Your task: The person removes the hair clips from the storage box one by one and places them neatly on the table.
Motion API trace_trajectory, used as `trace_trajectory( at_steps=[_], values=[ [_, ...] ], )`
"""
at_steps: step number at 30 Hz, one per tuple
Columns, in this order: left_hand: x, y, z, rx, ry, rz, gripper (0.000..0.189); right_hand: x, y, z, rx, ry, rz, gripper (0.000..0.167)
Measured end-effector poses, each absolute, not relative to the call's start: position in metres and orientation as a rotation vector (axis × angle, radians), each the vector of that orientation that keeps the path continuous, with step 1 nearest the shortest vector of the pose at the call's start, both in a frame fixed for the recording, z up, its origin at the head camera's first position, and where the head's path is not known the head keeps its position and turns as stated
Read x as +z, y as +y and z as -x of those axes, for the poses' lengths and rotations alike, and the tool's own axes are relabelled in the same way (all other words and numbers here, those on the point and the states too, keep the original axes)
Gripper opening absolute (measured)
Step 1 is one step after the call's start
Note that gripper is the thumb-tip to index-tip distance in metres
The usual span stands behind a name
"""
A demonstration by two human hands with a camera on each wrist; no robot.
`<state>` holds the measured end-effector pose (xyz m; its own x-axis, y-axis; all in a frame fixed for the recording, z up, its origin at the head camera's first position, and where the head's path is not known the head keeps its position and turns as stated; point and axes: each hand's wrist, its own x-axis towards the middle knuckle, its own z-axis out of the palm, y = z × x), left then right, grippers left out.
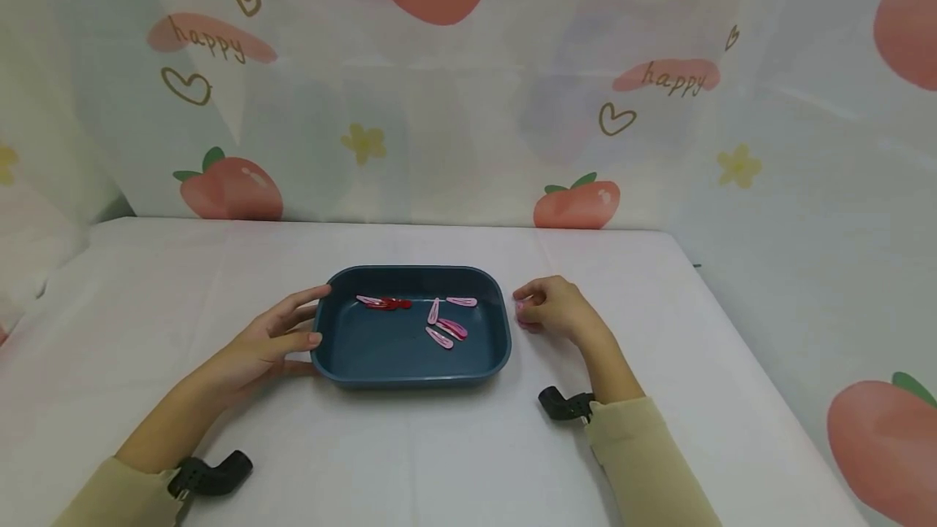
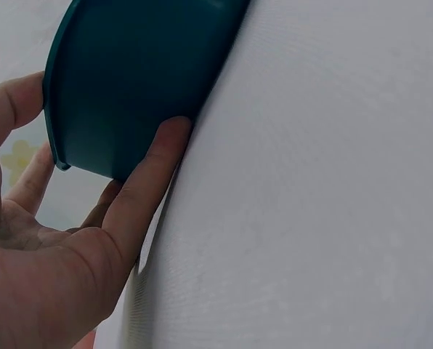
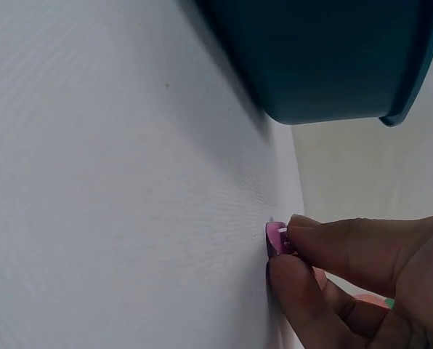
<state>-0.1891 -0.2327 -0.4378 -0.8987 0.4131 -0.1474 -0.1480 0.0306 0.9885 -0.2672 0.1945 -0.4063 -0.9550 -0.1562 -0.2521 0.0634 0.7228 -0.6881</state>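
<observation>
A dark blue tray (image 1: 381, 356) sits on the white cloth with several hair clips in it. Pink clips (image 1: 440, 337) lie toward its right half, and red clips (image 1: 388, 303) with a pink one are at the back left. At the tray's left end, my left hand (image 1: 267, 346) touches the rim and outer wall with extended, spread fingers (image 2: 147, 182). Just right of the tray, my right hand (image 1: 560, 307) pinches a pink hair clip (image 3: 276, 238) between thumb and finger, low against the cloth. Most of that clip is hidden by the fingers.
A white cloth (image 1: 410, 446) covers the table. Behind it hangs a backdrop (image 1: 439, 104) printed with peaches, hearts and flowers. Black wrist mounts (image 1: 212, 478) protrude from both cuffs above the cloth.
</observation>
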Motion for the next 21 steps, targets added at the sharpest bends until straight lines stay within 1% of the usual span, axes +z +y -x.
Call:
trace_trajectory(
  at_steps=[3, 8, 14, 21],
  values=[
    [-0.438, -0.233, 0.189, 1.922, 1.921, -0.271, 0.066, -0.406, 0.193, 0.266, -1.043, 2.637, 0.051, 0.029],
    [-0.436, -0.233, 0.188, 1.918, 1.923, -0.275, 0.066, -0.401, 0.195, 0.266, -1.058, 2.657, 0.095, 0.032],
    [-0.434, -0.232, 0.186, 1.924, 1.917, -0.278, 0.066, -0.386, 0.193, 0.262, -1.352, 2.536, 0.191, 0.034],
    [-0.435, -0.233, 0.187, 1.931, 1.905, -0.287, 0.065, -0.368, 0.184, 0.254, -1.593, 2.398, 0.277, 0.03]
  ],
)
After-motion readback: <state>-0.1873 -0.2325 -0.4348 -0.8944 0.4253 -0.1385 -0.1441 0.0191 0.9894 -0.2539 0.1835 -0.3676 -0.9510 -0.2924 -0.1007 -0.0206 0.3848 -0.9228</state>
